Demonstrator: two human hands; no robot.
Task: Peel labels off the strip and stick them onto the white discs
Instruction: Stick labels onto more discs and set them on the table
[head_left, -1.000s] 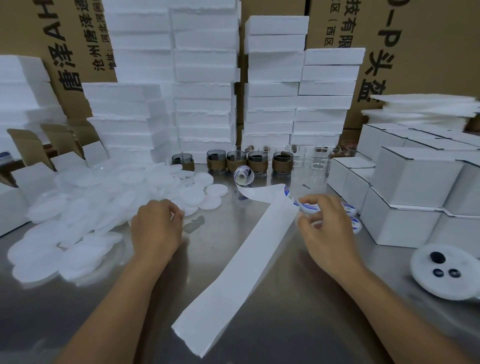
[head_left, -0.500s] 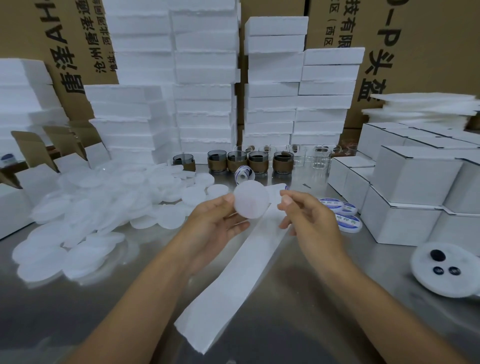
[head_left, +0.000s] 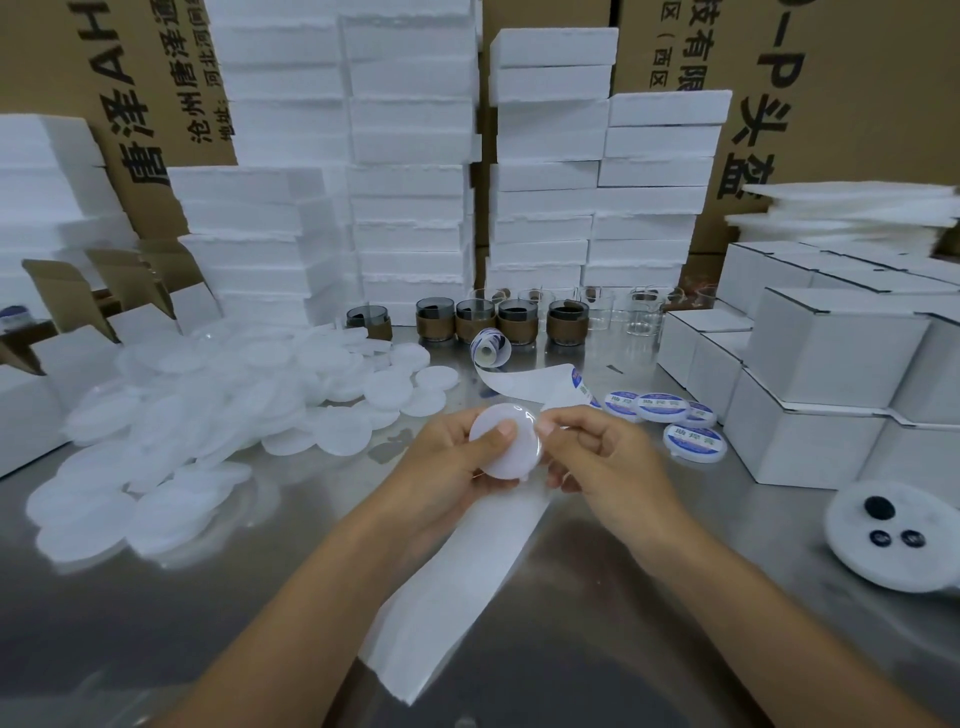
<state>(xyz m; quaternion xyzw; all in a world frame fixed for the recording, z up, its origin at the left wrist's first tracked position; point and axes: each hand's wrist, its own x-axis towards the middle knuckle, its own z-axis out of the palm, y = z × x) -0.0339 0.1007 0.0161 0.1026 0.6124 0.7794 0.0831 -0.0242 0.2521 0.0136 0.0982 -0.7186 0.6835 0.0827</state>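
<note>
— What has changed, going by the head view?

— The left hand is off the heap of blank discs. It now grips one white disc over the middle of the steel tabletop, thumb flat on the face and fingers curled behind. Half a second back that disc was higher and farther out; now it sits lower and closer in.

— And the right hand?

— It has left the label strip and come in to the disc. Its thumb and forefinger are pinched at the disc's right rim. The face toward the camera shows no print, so I cannot tell whether a label is under those fingers.

— What does that mean for the job?

— I judge this is the sticking step for one more disc. A few labelled discs lie toward the right edge, just in front of the white cartons. The heap on the left is large, so most of the work remains.

— And the strip?

— It runs from the label roll at the far middle down to the near edge. Most of it is bare backing.

— Containers?

— A row of smoky glass cups in brown sleeves stands near the far edge. They are dark inside and I cannot make out the contents. The clear glasses beside them show nothing inside. The cartons are closed. A foam round at the right edge seats three black pieces.
</note>
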